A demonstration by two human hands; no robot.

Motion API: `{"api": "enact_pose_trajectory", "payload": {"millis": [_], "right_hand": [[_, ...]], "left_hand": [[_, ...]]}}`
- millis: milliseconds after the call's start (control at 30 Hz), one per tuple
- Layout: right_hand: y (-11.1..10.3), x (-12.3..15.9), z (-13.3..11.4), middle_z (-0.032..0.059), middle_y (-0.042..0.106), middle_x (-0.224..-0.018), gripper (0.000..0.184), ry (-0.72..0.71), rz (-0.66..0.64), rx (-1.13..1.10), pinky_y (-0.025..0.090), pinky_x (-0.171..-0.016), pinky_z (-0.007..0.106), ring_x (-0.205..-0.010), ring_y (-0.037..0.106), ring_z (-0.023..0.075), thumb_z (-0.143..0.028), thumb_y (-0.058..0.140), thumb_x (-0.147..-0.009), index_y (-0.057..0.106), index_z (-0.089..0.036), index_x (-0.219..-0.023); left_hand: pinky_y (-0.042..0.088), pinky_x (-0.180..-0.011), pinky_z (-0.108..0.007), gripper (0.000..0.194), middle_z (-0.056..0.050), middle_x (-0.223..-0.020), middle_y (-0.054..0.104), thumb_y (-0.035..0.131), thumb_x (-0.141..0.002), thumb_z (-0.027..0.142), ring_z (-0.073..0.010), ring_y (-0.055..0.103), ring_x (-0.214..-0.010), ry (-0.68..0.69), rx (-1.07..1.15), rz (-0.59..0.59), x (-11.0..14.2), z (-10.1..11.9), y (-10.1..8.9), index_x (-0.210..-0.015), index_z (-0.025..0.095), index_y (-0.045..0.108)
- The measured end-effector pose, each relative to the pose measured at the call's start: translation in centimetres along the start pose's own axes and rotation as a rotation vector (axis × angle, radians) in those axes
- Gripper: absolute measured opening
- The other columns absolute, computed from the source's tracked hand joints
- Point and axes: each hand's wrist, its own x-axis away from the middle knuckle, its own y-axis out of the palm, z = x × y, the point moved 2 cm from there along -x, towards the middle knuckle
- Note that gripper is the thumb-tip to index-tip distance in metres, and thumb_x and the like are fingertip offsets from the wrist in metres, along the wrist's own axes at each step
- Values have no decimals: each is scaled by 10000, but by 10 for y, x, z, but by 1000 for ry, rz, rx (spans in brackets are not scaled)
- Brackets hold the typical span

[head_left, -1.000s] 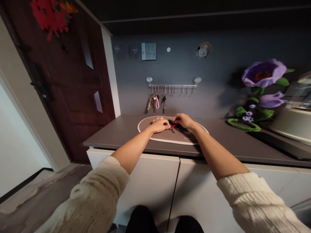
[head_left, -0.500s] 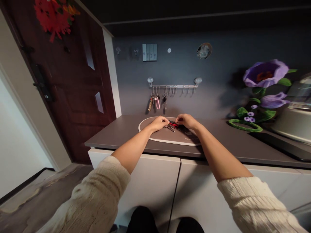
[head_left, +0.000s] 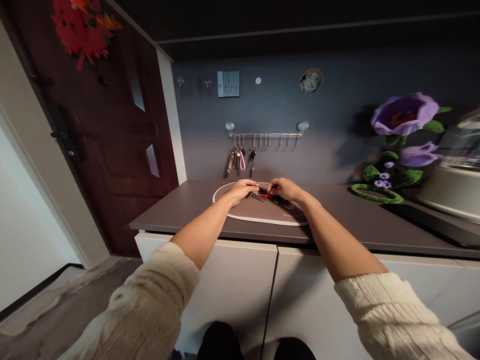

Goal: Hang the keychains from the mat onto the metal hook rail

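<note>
Over the oval mat (head_left: 249, 214), both hands are at a small bunch of keys (head_left: 264, 197) with a red part and a black part. My left hand (head_left: 243, 190) is closed on the left side of the bunch, its fingertips pinching near the metal keys. From the other side, my right hand (head_left: 285, 189) pinches the dark and red end between thumb and fingers. The fingers hide part of the bunch, so its exact pieces are hard to make out.
Behind the hands, a clear hook rail (head_left: 267, 135) on the wall carries several hanging keys (head_left: 253, 156) and a pink strap (head_left: 242, 161). To the right stand purple fabric flowers (head_left: 407, 115) and a pale rounded appliance (head_left: 450, 192). A dark door (head_left: 123, 140) is at the left.
The keys under my left hand have swung leftward and lie flatter, and its fingers are stretched further over them. My right hand has shifted slightly left. The view has moved a little.
</note>
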Motion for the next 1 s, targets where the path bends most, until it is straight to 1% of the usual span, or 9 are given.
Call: {"api": "enact_pose_trajectory", "payload": {"millis": [67,167,300,467,667,767,867,1000], "right_hand": [[0,0,-1,-13,641,-712,151,1,-18,-7,384,-637,174,-651,536,86,-95,528,-670,618,-170,-765],[1,0,-2,-3,648,-729,161,2,-43,-34,388,-635,177,-660,546,93,-93,519,-664,616,-167,-768],[1,1,-6,2,644,-715,168,24,-58,-53,385,-600,186,-633,539,101,-105,510,-643,619,-170,-753],[2,2,-9,7,634,-662,165,55,-59,-76,372,-564,201,-585,517,101,-132,497,-623,625,-162,-723],[6,-3,-2,19,649,-725,162,16,-37,-112,378,-593,211,-604,525,107,-245,515,-680,619,-165,-776],[7,-3,-1,22,650,-737,172,12,-47,-100,376,-591,217,-612,532,115,-268,516,-689,620,-169,-784],[7,-3,0,27,646,-723,161,14,-55,-104,370,-582,222,-615,533,121,-264,522,-686,622,-163,-762],[9,-3,2,21,636,-716,171,-21,-45,-212,369,-582,216,-614,524,110,-293,536,-688,613,-159,-762]], "left_hand": [[352,-589,-220,210,14,-592,563,696,-563,199,-69,492,-552,9,-9,8,0,1,0,-737,113,616],[347,-584,-221,226,24,-594,549,687,-595,286,-62,472,-538,39,-18,25,0,2,-1,-722,119,602],[360,-623,-231,289,25,-641,554,681,-602,355,-64,470,-570,97,0,30,-1,1,-2,-743,121,584],[376,-683,-241,330,11,-704,580,683,-598,374,-77,500,-647,143,22,11,-6,-2,-4,-784,119,588],[378,-710,-245,328,-6,-738,603,672,-622,372,-82,515,-674,166,-23,-20,-6,-3,-3,-813,114,606],[382,-726,-256,333,-7,-736,608,663,-632,385,-84,517,-672,158,-49,-37,-5,-3,-1,-816,112,612],[388,-737,-265,340,-18,-760,621,659,-637,389,-92,525,-690,145,-73,-30,-2,-2,1,-827,111,616],[401,-754,-271,317,-31,-788,639,661,-643,366,-101,541,-708,148,-105,-14,1,0,4,-834,115,624]]}}
